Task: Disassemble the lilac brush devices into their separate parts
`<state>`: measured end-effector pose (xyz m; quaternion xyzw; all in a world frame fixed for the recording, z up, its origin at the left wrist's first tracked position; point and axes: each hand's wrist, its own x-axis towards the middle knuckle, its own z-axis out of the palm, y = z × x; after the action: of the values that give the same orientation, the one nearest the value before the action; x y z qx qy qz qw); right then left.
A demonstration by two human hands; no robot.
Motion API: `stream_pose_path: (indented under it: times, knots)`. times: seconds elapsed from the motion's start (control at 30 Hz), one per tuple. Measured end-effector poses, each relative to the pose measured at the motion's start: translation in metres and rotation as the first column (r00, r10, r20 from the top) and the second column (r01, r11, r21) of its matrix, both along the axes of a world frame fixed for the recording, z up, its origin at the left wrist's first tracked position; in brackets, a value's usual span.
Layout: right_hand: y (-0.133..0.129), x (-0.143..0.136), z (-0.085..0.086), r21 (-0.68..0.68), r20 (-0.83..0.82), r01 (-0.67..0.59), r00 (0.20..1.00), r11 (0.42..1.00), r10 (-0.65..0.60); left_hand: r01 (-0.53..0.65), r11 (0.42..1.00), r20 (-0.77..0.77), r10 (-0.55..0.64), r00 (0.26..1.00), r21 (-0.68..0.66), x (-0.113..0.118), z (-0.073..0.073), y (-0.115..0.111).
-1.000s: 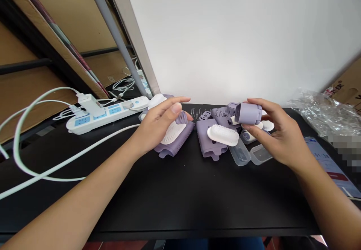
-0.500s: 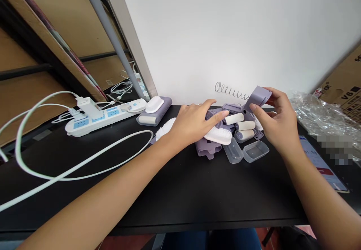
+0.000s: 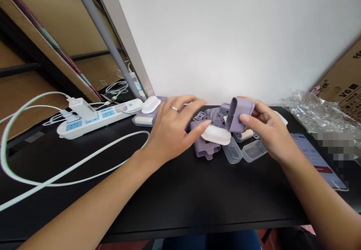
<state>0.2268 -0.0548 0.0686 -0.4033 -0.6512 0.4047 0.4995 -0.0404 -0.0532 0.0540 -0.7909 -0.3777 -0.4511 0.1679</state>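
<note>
A hollow purple plastic shell [image 3: 241,114] is gripped between the thumb and fingers of my right hand [image 3: 265,125], above the pile. My left hand [image 3: 176,125], a ring on one finger, has its fingers apart and holds nothing; its thumb tip is beside a white bristled brush head [image 3: 216,134]. Below that brush lies another purple shell [image 3: 207,148]. Two clear plastic trays [image 3: 232,150] sit side by side to the right of it. Behind are more purple parts [image 3: 225,108] and a cream roller [image 3: 246,134], partly hidden by the held shell.
At the left are a white power strip [image 3: 101,118] and a looping white cable [image 3: 70,171]. A purple case with a white brush head [image 3: 151,104] stands behind my left hand. A phone [image 3: 318,161], crumpled clear plastic [image 3: 307,110] and a cardboard box [image 3: 344,80] are at the right.
My right hand has brought the purple shell left and lower, turning it so its hollow opening shows. My left hand has moved left, off the pile, and lifted a little.
</note>
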Motion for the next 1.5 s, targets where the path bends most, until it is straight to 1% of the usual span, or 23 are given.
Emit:
stream_pose_path:
  times: [0.07, 0.13, 0.17, 0.3, 0.37, 0.47, 0.53, 0.6, 0.67, 0.73, 0.77, 0.83, 0.93, 1.0, 1.1, 1.23, 1.37, 1.43, 1.5]
  knots:
    - [-0.008, -0.009, 0.0, -0.08, -0.048, -0.109, 0.993, 0.991, 0.106, 0.021, 0.997, -0.144, -0.009, 0.989, 0.079, 0.0, -0.002, -0.005]
    - [-0.012, -0.014, -0.001, -0.114, -0.07, -0.184, 0.982, 0.976, 0.176, 0.042, 0.995, -0.221, -0.021, 0.975, 0.092, 0.0, -0.004, -0.006]
    - [-0.013, -0.015, -0.002, -0.116, -0.066, -0.193, 0.98, 0.974, 0.186, 0.049, 0.996, -0.236, -0.028, 0.971, 0.081, -0.001, -0.005, -0.006]
    - [-0.01, -0.012, -0.002, -0.064, -0.001, -0.145, 0.989, 0.987, 0.146, 0.06, 0.998, -0.219, -0.052, 0.974, 0.029, -0.005, -0.002, 0.0]
    - [-0.009, -0.01, -0.003, -0.027, 0.041, -0.135, 0.99, 0.991, 0.136, 0.086, 0.996, -0.204, -0.082, 0.975, 0.013, -0.006, 0.001, 0.001]
    - [-0.006, -0.007, -0.002, 0.043, 0.078, -0.122, 0.99, 0.992, 0.118, 0.118, 0.991, -0.195, -0.128, 0.972, -0.065, -0.008, 0.006, -0.002]
    - [0.0, 0.001, 0.0, 0.109, 0.032, -0.06, 0.998, 0.992, 0.057, 0.106, 0.985, -0.178, -0.129, 0.975, -0.133, -0.012, 0.01, -0.003]
    - [0.01, 0.015, 0.003, 0.193, -0.098, 0.086, 0.993, 0.978, -0.068, 0.05, 0.983, -0.134, -0.075, 0.988, -0.179, -0.018, 0.014, -0.003]
    - [0.023, 0.032, 0.006, 0.265, -0.24, 0.256, 0.951, 0.93, -0.193, -0.016, 0.975, -0.057, 0.004, 0.998, -0.224, -0.024, 0.018, 0.001]
    - [0.035, 0.044, 0.006, 0.307, -0.276, 0.366, 0.918, 0.879, -0.286, -0.035, 0.954, -0.013, 0.033, 0.999, -0.297, -0.025, 0.021, 0.007]
    - [0.039, 0.047, 0.004, 0.329, -0.26, 0.403, 0.908, 0.854, -0.328, -0.028, 0.94, -0.023, 0.021, 1.0, -0.34, -0.023, 0.021, 0.011]
    - [0.044, 0.048, 0.0, 0.374, -0.171, 0.43, 0.903, 0.822, -0.394, -0.014, 0.905, -0.11, -0.036, 0.993, -0.425, -0.015, 0.022, 0.019]
    - [0.044, 0.043, -0.008, 0.42, 0.028, 0.423, 0.878, 0.803, -0.478, -0.028, 0.856, -0.277, -0.137, 0.951, -0.517, 0.0, 0.021, 0.031]
    - [0.044, 0.041, -0.011, 0.435, 0.134, 0.422, 0.843, 0.795, -0.52, -0.028, 0.837, -0.339, -0.19, 0.922, -0.546, 0.009, 0.02, 0.036]
    - [0.046, 0.042, -0.015, 0.455, 0.225, 0.411, 0.806, 0.79, -0.548, -0.018, 0.834, -0.369, -0.224, 0.902, -0.551, 0.017, 0.02, 0.041]
    - [0.053, 0.047, -0.019, 0.485, 0.307, 0.361, 0.783, 0.797, -0.541, 0.017, 0.824, -0.328, -0.244, 0.913, -0.567, 0.022, 0.02, 0.046]
    - [0.055, 0.048, -0.021, 0.47, 0.374, 0.327, 0.767, 0.82, -0.521, 0.079, 0.808, -0.247, -0.269, 0.931, -0.584, 0.021, 0.02, 0.05]
    - [0.053, 0.048, -0.02, 0.438, 0.409, 0.331, 0.755, 0.836, -0.513, 0.093, 0.816, -0.185, -0.238, 0.953, -0.571, 0.016, 0.021, 0.048]
    - [0.051, 0.049, -0.016, 0.389, 0.462, 0.362, 0.719, 0.847, -0.519, 0.076, 0.836, -0.121, -0.167, 0.979, -0.544, 0.007, 0.022, 0.044]
